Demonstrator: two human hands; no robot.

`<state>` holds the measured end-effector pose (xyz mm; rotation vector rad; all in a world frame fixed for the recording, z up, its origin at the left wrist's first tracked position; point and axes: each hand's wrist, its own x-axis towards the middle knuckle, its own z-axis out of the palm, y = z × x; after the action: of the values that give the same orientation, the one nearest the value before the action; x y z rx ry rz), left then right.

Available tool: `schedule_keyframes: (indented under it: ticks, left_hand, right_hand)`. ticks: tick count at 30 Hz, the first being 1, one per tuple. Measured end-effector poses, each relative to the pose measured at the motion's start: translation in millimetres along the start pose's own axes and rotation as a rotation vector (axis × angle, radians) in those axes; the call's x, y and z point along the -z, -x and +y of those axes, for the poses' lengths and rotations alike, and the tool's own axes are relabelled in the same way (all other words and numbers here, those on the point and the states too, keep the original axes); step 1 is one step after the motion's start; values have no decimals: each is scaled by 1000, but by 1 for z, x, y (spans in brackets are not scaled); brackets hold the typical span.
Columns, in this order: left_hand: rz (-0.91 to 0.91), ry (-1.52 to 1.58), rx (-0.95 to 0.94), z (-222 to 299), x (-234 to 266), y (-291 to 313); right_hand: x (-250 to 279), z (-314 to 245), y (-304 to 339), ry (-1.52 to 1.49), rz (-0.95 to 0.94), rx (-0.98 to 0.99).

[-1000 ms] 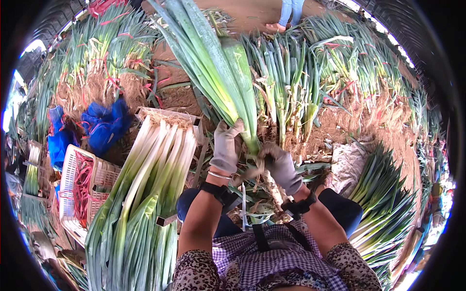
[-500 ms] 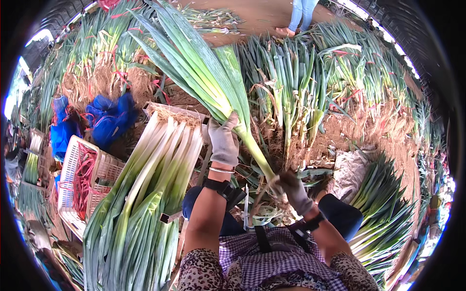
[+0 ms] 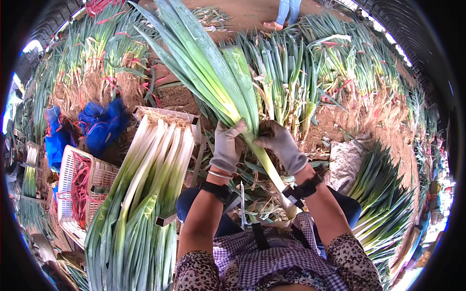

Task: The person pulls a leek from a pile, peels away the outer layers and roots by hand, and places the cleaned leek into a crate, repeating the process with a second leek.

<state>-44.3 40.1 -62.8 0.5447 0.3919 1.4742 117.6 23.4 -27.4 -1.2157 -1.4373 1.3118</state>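
Observation:
A large leek (image 3: 267, 162) slants across the middle, its broad green leaves fanning to the upper left and its pale stalk running down toward my lap. My left hand (image 3: 227, 145), in a grey-white glove, grips it where the leaves meet the stalk. Close beside it, my gloved right hand (image 3: 281, 144) has its fingers closed on an outer leaf at that same junction. To the left, trimmed leeks (image 3: 150, 160) lie side by side in a metal-framed rack (image 3: 195, 127), roots at the far end and leaves toward me.
A white plastic crate (image 3: 65, 194) with red ties stands left of the rack, below blue netting (image 3: 102, 119). An upright thin metal blade (image 3: 242, 199) rises before my lap. More leeks stand beyond (image 3: 286, 72) and lie at right (image 3: 383, 194). A person's jeans-clad legs (image 3: 289, 10) show at the top.
My right hand has moved from the stalk's lower end up to the leaf junction beside my left hand. The leek stays in my left hand, and the view has shifted slightly.

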Motion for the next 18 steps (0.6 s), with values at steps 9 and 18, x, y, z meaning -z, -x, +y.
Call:
schedule_keyframes:
  ticks: [9,18]
  left_hand:
    - [27,-2,-21,-6,-9,1]
    - [212,-92,-85,-8,-16,-5]
  right_hand:
    - [-20,-9,1,-156,52,-53]
    - [-31,-13,17,-127,230,-42]
